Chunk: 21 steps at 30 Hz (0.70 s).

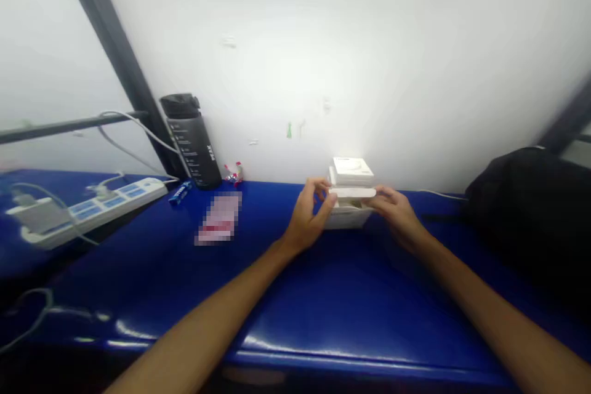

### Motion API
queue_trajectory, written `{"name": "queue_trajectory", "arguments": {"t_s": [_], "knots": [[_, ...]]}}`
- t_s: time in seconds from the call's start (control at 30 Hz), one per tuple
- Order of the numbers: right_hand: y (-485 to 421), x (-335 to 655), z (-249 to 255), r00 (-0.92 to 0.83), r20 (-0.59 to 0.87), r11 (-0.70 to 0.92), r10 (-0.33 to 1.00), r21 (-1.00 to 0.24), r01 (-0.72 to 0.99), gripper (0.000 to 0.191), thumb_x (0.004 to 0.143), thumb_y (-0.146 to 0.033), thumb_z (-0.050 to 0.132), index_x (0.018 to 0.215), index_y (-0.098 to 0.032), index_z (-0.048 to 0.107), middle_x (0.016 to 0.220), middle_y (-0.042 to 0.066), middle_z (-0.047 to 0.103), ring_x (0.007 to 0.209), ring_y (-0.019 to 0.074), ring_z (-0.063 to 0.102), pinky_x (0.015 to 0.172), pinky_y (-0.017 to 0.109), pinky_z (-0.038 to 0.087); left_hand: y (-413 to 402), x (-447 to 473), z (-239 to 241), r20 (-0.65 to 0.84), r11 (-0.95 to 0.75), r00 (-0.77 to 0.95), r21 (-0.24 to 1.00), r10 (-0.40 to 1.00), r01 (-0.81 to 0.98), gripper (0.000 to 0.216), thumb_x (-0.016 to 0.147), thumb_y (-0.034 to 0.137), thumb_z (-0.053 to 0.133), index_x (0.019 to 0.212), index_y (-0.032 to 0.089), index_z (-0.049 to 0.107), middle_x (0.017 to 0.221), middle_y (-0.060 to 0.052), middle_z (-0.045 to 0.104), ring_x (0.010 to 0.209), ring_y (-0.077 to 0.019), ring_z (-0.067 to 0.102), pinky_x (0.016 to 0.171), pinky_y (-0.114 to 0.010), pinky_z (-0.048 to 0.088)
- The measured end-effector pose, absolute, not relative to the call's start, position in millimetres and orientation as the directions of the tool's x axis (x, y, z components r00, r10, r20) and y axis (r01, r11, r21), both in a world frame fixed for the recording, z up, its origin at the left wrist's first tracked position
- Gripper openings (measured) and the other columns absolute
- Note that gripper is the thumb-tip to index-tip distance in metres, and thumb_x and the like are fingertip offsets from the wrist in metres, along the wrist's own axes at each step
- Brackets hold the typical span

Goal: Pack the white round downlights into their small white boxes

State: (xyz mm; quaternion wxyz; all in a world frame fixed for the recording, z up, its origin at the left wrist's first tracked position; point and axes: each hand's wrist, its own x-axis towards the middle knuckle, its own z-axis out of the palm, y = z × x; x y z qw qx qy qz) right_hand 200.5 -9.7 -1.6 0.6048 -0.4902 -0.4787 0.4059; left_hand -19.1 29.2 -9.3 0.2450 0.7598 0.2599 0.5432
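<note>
A small stack of white boxes stands against the wall on the blue desk. Its top box (pixel 353 167) is flat and square, with faint print on its upper face. In front of it, the lower white box (pixel 347 219) shows an opening below a raised white flap (pixel 352 193). My left hand (pixel 310 212) grips the flap's left end between thumb and fingers. At the right end, my right hand (pixel 396 210) is closed with its fingertips on the edge of the lower box. Whatever lies inside the opening is too blurred to name.
To the left stand a black water bottle (pixel 191 141), a blue packet (pixel 180 193), shiny wrappers (pixel 234 175) and a blurred-out pink item (pixel 219 218). A white power strip (pixel 96 209) with cables lies farther left. A black bag (pixel 530 215) sits on the right of the blue desk (pixel 332 301).
</note>
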Motion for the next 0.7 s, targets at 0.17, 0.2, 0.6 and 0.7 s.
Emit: {"name": "queue_trajectory", "arguments": {"t_s": [0.17, 0.2, 0.6, 0.7], "knots": [[-8.0, 200.7, -1.9, 0.218, 0.17, 0.196, 0.961, -0.975, -0.105, 0.027, 0.07, -0.045, 0.083, 0.086, -0.026, 0.074, 0.095, 0.001, 0.076, 0.094, 0.0223, 0.067, 0.075, 0.031, 0.049, 29.1, -22.0, -4.6, 0.688, -0.757, 0.326, 0.629, 0.649, 0.179, 0.015, 0.103, 0.032, 0.055, 0.107, 0.02, 0.064, 0.106, -0.005, 0.065, 0.095, -0.019, 0.059, 0.094, -0.034, 0.046], [-7.8, 200.7, -1.7, 0.211, 0.168, 0.199, 0.963, -0.971, -0.132, 0.026, 0.073, -0.047, 0.079, 0.085, -0.026, 0.075, 0.095, 0.002, 0.076, 0.094, 0.0225, 0.067, 0.074, 0.031, 0.049, 29.4, -22.1, -4.4, 0.686, -0.755, 0.323, 0.628, 0.652, 0.19, 0.013, 0.102, 0.03, 0.056, 0.105, 0.02, 0.064, 0.106, -0.005, 0.065, 0.096, -0.0193, 0.059, 0.094, -0.035, 0.046], [-7.7, 199.2, -3.1, 0.258, 0.195, 0.21, 0.946, -0.977, -0.031, 0.035, 0.067, -0.049, 0.088, 0.089, -0.025, 0.075, 0.101, 0.003, 0.072, 0.1, 0.0231, 0.064, 0.076, 0.032, 0.052, 29.9, -20.8, -5.0, 0.616, -0.694, 0.334, 0.687, 0.713, 0.213, 0.013, 0.1, 0.031, 0.056, 0.106, 0.021, 0.064, 0.111, -0.006, 0.062, 0.097, -0.0192, 0.059, 0.091, -0.033, 0.047], [-7.8, 199.3, -2.6, 0.259, 0.196, 0.21, 0.946, -0.977, -0.026, 0.036, 0.067, -0.05, 0.087, 0.089, -0.024, 0.074, 0.1, 0.003, 0.072, 0.098, 0.0227, 0.064, 0.075, 0.033, 0.052, 29.9, -19.7, -4.7, 0.592, -0.663, 0.318, 0.721, 0.74, 0.2, 0.019, 0.103, 0.038, 0.054, 0.105, 0.022, 0.065, 0.11, -0.005, 0.062, 0.095, -0.0186, 0.059, 0.087, -0.031, 0.047]]}}
